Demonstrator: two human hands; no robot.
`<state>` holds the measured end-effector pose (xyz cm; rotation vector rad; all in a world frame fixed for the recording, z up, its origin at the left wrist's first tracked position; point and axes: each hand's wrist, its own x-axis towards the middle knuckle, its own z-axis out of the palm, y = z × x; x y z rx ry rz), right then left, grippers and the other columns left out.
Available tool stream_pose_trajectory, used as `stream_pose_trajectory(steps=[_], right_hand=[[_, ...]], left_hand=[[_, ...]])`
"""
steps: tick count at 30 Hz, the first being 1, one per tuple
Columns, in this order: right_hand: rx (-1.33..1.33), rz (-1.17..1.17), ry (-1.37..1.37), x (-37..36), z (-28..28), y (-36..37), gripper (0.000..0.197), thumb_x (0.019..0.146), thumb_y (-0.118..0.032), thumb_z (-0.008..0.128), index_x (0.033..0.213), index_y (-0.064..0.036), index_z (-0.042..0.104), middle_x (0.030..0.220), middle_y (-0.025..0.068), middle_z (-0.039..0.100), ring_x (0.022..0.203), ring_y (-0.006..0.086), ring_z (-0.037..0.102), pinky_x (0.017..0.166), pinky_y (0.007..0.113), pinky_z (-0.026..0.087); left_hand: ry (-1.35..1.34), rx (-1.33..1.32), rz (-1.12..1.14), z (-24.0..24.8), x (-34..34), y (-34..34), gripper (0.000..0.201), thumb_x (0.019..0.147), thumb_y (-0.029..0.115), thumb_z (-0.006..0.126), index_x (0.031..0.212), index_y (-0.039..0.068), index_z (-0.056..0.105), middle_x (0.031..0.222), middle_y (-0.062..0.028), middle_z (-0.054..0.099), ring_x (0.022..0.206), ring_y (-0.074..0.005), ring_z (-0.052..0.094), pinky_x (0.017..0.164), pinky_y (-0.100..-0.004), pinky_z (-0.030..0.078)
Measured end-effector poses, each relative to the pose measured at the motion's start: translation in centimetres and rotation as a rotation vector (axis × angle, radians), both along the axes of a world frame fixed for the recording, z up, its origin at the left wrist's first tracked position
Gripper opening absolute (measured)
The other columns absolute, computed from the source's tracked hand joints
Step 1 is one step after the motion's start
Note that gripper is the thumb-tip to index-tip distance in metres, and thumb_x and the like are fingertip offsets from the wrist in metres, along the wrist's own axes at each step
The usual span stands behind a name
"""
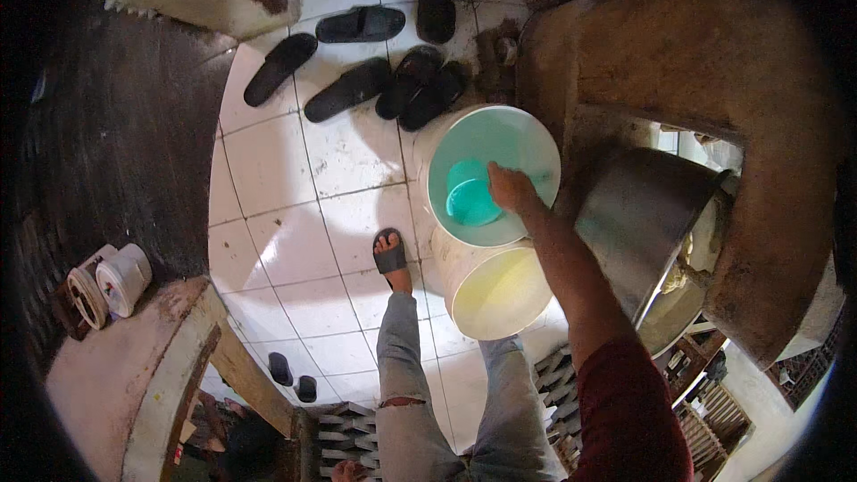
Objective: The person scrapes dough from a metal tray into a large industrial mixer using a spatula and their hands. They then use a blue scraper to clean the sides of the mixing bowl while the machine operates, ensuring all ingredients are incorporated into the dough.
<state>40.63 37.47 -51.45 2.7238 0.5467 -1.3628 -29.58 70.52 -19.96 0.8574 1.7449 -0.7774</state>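
Note:
My right hand (509, 187) is closed on the handle of a teal plastic dipper (473, 205). The dipper's round bowl is down inside a white bucket (536, 138), over a greenish bottom; whether there is liquid under it is hard to tell. Right in front of that one, close to my legs, stands a second white bucket (444, 266) with a pale yellow inside. What looks like part of my left hand (348, 471) shows at the lower edge beside my left thigh; its fingers are too small and dim to read.
Several black slippers (348, 89) lie on the white tiled floor (268, 250) beyond the buckets. To the right a big metal pot (634, 214) sits by a brown ledge (696, 54). Two small white tubs (125, 278) stand on a left ledge. Another person shows partly at lower left.

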Motion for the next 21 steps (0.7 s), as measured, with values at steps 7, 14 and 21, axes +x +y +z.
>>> stream_pose_trajectory(steps=[7, 14, 21], right_hand=[[0.126, -0.402, 0.057, -10.1, -0.8, -1.7, 0.054, 0.092, -0.043, 0.062, 0.117, 0.0045, 0.058, 0.111, 0.0299, 0.066, 0.11, 0.0464, 0.063, 0.094, 0.056, 0.051], [0.565, -1.401, 0.23, -11.9, 5.1, 2.3, 0.035, 0.097, -0.04, 0.066, 0.09, -0.0078, 0.055, 0.065, 0.0025, 0.052, 0.051, 0.0131, 0.051, 0.045, 0.031, 0.04], [0.919, -1.59, 0.323, -13.8, 25.6, 1.6, 0.035, 0.104, -0.038, 0.056, 0.097, -0.0044, 0.056, 0.064, 0.0011, 0.048, 0.048, 0.0099, 0.045, 0.042, 0.027, 0.034]], left_hand=[[-0.013, -0.045, -0.026, -1.0, 2.9, 1.6, 0.027, 0.098, 0.022, 0.059, 0.116, 0.001, 0.06, 0.105, -0.0119, 0.066, 0.09, -0.0254, 0.067, 0.075, -0.0415, 0.058], [-0.058, -0.014, -0.071, 0.5, 4.1, 5.4, 0.029, 0.099, 0.022, 0.058, 0.118, 0.0, 0.06, 0.108, -0.0128, 0.066, 0.092, -0.0259, 0.067, 0.076, -0.043, 0.058], [-0.203, 0.057, -0.059, 1.5, 3.6, 6.6, 0.029, 0.1, 0.023, 0.057, 0.119, 0.001, 0.059, 0.111, -0.0132, 0.067, 0.093, -0.0266, 0.067, 0.075, -0.044, 0.059]])
